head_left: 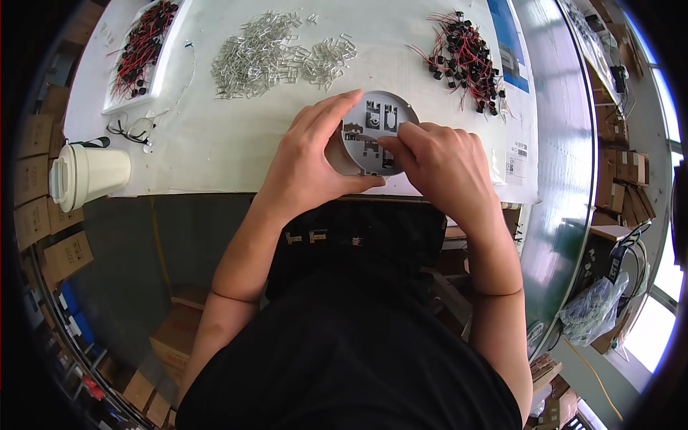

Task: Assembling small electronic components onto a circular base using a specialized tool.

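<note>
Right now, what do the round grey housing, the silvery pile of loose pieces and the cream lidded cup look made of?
Round grey housing: likely moulded plastic, matte, by its even grey and shaped recesses. Silvery loose pieces: possibly bent metal, shiny, by their bright glints; clear plastic isn't ruled out. Cream lidded cup: probably plastic, smooth, by its uniform colour; coated metal possible.

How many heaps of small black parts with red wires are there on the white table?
2. One heap lies in a white rectangular tray at upper left; the other heap lies loose at upper right, beside a flat blue sheet.
</note>
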### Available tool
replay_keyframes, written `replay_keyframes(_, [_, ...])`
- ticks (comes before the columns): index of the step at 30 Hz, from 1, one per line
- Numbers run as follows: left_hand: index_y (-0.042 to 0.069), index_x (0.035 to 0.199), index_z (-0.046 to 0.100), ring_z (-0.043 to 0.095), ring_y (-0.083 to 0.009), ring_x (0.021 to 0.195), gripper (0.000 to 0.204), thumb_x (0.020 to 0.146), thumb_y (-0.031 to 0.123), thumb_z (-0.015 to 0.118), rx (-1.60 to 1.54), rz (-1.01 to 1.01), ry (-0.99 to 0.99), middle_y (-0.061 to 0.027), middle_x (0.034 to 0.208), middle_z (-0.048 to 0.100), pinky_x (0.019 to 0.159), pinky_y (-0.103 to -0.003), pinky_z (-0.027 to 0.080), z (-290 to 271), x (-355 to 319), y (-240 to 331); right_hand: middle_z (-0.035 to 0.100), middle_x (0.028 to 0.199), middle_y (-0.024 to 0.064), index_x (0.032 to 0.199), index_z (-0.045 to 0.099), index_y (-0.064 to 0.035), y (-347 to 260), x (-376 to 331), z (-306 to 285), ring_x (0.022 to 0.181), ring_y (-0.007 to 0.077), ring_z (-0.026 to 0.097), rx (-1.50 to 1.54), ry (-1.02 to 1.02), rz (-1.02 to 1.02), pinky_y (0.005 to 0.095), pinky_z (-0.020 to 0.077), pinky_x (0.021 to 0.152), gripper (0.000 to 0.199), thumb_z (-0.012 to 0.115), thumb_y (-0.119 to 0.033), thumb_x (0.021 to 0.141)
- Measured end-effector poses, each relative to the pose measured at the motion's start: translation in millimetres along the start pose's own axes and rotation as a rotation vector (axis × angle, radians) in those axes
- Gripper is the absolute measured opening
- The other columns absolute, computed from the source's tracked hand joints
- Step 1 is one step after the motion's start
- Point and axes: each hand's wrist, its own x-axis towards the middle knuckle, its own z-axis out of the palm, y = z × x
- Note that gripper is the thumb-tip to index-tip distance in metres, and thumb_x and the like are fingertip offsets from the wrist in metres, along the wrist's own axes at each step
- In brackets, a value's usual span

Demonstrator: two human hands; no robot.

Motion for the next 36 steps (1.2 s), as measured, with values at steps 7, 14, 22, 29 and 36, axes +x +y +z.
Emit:
replay_keyframes(7, [0.004, 0.150, 0.056, 0.065, -0.0363, 0.130, 0.105, 0.058, 0.021, 0.104, -0.023, 0.013, 0.015, -0.0180, 0.144, 0.064, 0.103, -0.045, 0.059, 1, 3, 1, 0.066, 0.069, 0.0114, 0.076, 0.062, -0.0074, -7, -4, 0, 0.061, 0.0362, 0.066, 0.004, 0.007, 0.067, 0.0478, 0.0491, 0.054, 0.038, 0.071, -0.034, 0.102])
replay_keyframes(14, [0.003, 0.149, 0.057, 0.068, -0.0357, 0.126, 0.104, 0.058, 0.021, 0.104, 0.019, 0.009, 0.042, -0.0184, 0.142, 0.065, 0.101, -0.044, 0.060, 4, 0, 1, 0.065, 0.069, 0.0123, 0.077, 0.061, -0.0079, -25, -13, -2, 0.060, 0.0368, 0.065, -0.022, 0.011, 0.179, 0.0484, 0.0487, 0.054, 0.039, 0.071, -0.035, 0.102])
replay_keyframes(22, [0.004, 0.152, 0.055, 0.071, -0.0291, 0.118, 0.106, 0.059, 0.018, 0.104, -0.015, -0.018, 0.021, -0.0159, 0.147, 0.062, 0.084, -0.037, 0.065, 3, -1, 3, 0.064, 0.068, 0.0111, 0.078, 0.061, -0.0085, -22, -14, 5, 0.060, 0.0355, 0.065, -0.046, 0.040, 0.157, 0.0472, 0.0491, 0.054, 0.037, 0.072, -0.035, 0.102])
replay_keyframes(29, [0.007, 0.154, 0.054, 0.071, -0.0280, 0.117, 0.106, 0.061, 0.015, 0.103, -0.027, 0.076, 0.010, -0.0150, 0.149, 0.061, 0.082, -0.036, 0.065, 2, -1, 0, 0.066, 0.067, 0.0107, 0.075, 0.065, -0.0089, 4, -6, 6, 0.059, 0.0334, 0.068, -0.009, 0.038, -0.047, 0.0447, 0.0511, 0.052, 0.039, 0.071, -0.037, 0.101])
replay_keyframes(36, [0.008, 0.155, 0.054, 0.070, -0.0290, 0.119, 0.106, 0.061, 0.014, 0.102, -0.034, 0.060, -0.004, -0.0151, 0.149, 0.060, 0.085, -0.037, 0.065, 1, 0, 0, 0.067, 0.068, 0.0112, 0.076, 0.066, -0.0084, 8, -4, 6, 0.062, 0.0349, 0.068, 0.042, 0.025, -0.025, 0.0466, 0.0514, 0.054, 0.038, 0.072, -0.037, 0.100])
